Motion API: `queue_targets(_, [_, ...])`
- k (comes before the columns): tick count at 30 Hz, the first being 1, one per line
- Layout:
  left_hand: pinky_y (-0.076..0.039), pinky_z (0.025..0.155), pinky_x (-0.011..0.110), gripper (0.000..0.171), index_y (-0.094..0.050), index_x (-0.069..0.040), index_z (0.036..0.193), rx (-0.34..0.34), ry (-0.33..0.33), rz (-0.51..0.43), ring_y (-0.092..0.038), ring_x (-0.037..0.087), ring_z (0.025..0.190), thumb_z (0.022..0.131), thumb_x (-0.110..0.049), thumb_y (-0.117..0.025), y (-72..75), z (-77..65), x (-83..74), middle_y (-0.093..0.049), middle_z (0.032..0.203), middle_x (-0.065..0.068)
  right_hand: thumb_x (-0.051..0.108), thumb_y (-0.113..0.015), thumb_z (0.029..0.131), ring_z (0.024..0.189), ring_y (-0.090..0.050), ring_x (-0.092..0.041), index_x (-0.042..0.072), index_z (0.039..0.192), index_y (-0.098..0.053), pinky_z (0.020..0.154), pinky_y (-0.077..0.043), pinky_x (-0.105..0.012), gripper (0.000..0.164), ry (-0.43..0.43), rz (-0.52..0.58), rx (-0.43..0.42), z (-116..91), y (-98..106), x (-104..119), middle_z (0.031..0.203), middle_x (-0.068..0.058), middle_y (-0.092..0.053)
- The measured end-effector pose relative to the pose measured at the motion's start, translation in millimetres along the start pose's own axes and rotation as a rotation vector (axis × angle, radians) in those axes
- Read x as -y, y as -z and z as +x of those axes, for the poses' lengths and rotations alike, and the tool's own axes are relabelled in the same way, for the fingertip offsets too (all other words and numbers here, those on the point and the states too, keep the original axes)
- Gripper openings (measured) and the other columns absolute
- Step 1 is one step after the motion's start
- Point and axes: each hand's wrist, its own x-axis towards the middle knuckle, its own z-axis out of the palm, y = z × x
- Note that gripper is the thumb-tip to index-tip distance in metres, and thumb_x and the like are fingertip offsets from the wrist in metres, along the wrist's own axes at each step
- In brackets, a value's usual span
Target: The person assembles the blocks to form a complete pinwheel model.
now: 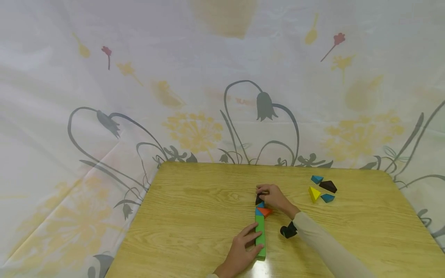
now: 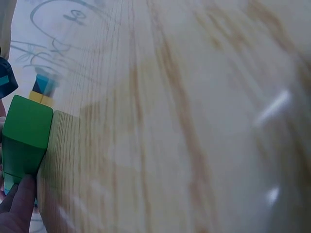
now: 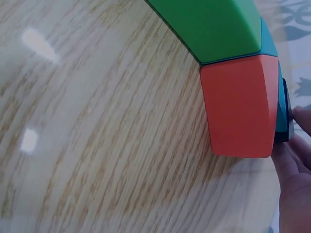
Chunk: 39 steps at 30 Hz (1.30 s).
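A long green block (image 1: 260, 245) lies on the table, nearest the person, at the front of a row. My left hand (image 1: 240, 249) rests along its left side, fingers extended and touching it. Beyond the green block come small blue pieces (image 1: 260, 205) and a red triangular block (image 1: 265, 212), whose point juts out to the right. At the far end, my right hand (image 1: 274, 197) pinches a black block (image 1: 258, 199), partly hidden by the fingers. The right wrist view shows the red block (image 3: 240, 107) against the green one (image 3: 214, 29), with fingertips at the black piece (image 3: 288, 111).
Toward the back right lie two blue pieces (image 1: 327, 198), a black block (image 1: 328, 186) and a yellow triangular block (image 1: 314, 194). A small black device (image 1: 288, 230) shows beside the right sleeve. A patterned cloth (image 1: 194, 77) hangs behind the wooden table (image 1: 187, 216).
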Motion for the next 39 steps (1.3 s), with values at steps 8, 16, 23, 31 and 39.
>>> queue_targets(8, [-0.050, 0.089, 0.022, 0.037, -0.062, 0.004, 0.121, 0.015, 0.015, -0.002, -0.051, 0.033, 0.120, 0.090, -0.017, -0.066, 0.7, 0.8, -1.0, -0.047, 0.137, 0.019, 0.000, -0.062, 0.089, 0.113, -0.053, -0.044, -0.012, 0.110, -0.063, 0.089, -0.053, -0.040, 0.023, -0.013, 0.060, 0.029, -7, 1, 3, 0.131, -0.033, -0.047])
queue_targets(16, [-0.050, 0.089, 0.022, 0.037, -0.062, 0.005, 0.120, 0.003, -0.002, -0.006, -0.051, 0.033, 0.120, 0.090, -0.017, -0.066, 0.0, 0.5, 1.4, -0.047, 0.136, 0.019, -0.002, -0.063, 0.088, 0.115, -0.052, -0.044, -0.012, 0.112, -0.062, 0.088, -0.054, -0.037, 0.026, 0.013, 0.100, 0.069, -10, 1, -1, 0.133, -0.033, -0.045])
queue_targets(23, [-0.051, 0.088, 0.023, 0.036, -0.061, 0.007, 0.119, 0.008, 0.008, -0.033, -0.052, 0.036, 0.119, 0.090, -0.014, -0.066, 2.0, 1.3, -4.2, -0.047, 0.136, 0.021, -0.005, -0.060, 0.089, 0.114, -0.051, -0.046, -0.016, 0.110, -0.061, 0.088, -0.052, -0.044, 0.024, 0.080, 0.058, 0.086, -15, 3, 12, 0.130, -0.037, -0.045])
queue_targets(31, [-0.050, 0.089, 0.023, 0.036, -0.061, 0.006, 0.120, 0.005, 0.001, -0.045, -0.051, 0.035, 0.120, 0.090, -0.014, -0.066, 1.0, 1.0, -2.0, -0.047, 0.136, 0.020, -0.006, -0.061, 0.088, 0.114, -0.051, -0.046, -0.014, 0.108, -0.063, 0.087, -0.052, -0.045, 0.022, 0.084, 0.028, 0.087, -14, 1, 9, 0.130, -0.035, -0.046])
queue_targets(39, [-0.051, 0.088, 0.022, 0.036, -0.062, 0.005, 0.120, -0.005, -0.009, -0.014, -0.051, 0.034, 0.120, 0.090, -0.015, -0.066, 0.2, 0.7, 0.5, -0.048, 0.135, 0.018, 0.000, -0.063, 0.089, 0.114, -0.053, -0.042, -0.008, 0.108, -0.066, 0.088, -0.053, -0.041, 0.021, 0.091, 0.022, 0.086, -11, -2, -4, 0.130, -0.030, -0.050])
